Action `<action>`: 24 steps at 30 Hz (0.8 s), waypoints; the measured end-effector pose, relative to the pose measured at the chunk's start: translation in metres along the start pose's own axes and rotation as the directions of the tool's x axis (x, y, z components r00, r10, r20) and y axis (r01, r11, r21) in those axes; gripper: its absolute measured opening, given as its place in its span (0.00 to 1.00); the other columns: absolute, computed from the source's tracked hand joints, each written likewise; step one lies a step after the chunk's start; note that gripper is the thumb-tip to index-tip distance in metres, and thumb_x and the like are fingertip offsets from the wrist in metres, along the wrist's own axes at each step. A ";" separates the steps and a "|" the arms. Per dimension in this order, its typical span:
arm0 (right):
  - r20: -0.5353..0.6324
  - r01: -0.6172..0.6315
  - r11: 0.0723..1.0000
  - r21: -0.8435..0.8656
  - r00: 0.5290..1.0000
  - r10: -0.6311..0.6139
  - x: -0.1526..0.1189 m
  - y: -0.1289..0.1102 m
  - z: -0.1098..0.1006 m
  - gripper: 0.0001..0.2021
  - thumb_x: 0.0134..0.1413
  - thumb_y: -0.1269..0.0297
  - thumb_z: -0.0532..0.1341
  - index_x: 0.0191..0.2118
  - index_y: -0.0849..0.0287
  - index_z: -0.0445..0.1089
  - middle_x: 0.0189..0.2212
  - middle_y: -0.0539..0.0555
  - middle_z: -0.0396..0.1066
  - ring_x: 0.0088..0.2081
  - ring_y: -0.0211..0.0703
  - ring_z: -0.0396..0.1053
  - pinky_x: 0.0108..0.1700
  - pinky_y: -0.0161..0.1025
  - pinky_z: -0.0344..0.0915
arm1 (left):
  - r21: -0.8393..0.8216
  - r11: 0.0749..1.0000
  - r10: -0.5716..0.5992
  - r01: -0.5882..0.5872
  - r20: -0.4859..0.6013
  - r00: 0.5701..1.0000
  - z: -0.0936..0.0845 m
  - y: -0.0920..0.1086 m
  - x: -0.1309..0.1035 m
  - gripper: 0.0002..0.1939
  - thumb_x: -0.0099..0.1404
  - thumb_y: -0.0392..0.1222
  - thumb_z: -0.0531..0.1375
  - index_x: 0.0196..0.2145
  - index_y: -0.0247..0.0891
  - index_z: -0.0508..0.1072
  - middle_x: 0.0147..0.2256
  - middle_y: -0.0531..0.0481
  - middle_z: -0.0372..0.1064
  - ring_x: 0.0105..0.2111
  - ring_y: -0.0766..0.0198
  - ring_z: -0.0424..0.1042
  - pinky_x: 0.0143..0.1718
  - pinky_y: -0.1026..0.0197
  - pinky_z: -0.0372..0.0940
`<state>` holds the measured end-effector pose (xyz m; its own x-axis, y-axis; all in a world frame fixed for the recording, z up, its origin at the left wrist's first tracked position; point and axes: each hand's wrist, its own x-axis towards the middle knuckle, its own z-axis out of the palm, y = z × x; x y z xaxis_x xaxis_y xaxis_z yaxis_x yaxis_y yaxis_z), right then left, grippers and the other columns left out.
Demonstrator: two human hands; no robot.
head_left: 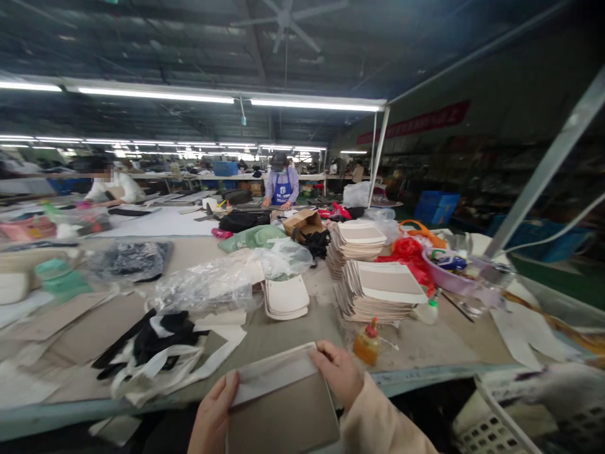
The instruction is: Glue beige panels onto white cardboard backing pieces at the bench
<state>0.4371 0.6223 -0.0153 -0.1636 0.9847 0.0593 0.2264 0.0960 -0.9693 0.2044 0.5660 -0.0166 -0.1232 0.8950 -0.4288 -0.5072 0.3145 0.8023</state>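
Observation:
Between my hands, at the table's near edge, is a flat grey-beige panel (pixel 283 416) with a paler strip along its top. My left hand (pixel 215 410) grips its left side, thumb on the upper face. The top right corner is pinched by my right hand (pixel 339 372), thumb on top and the other fingers behind. Just beyond my right hand stands a small bottle of amber liquid (pixel 367 343) with a red tip. Farther back rise two stacks of similar panels, a nearer stack (pixel 378 293) and a farther one (pixel 354 246).
Black and white scraps (pixel 165 347) lie left of my hands. Clear plastic bags (pixel 208 284) and a small panel pile (pixel 286 296) are mid-table. A lilac basin (pixel 454 280) sits right, above a white basket (pixel 491 422). Two people (pixel 282 183) (pixel 116 189) work across the tables.

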 end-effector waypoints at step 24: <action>0.060 0.054 0.998 0.034 0.997 -0.056 -0.034 -0.024 -0.021 0.17 0.58 0.50 0.53 0.42 0.57 0.68 0.32 0.52 0.71 0.36 0.45 0.67 0.38 0.38 0.64 | -0.072 0.997 -0.021 0.026 0.074 0.997 0.021 0.001 -0.027 0.25 0.48 0.48 0.69 0.42 0.35 0.73 0.28 0.49 0.74 0.28 0.56 0.74 0.29 0.57 0.68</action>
<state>0.4574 0.5896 0.0107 -0.2339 0.9672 0.0994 0.1840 0.1445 -0.9723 0.2254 0.5485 0.0045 -0.0491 0.9093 -0.4131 -0.5707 0.3139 0.7588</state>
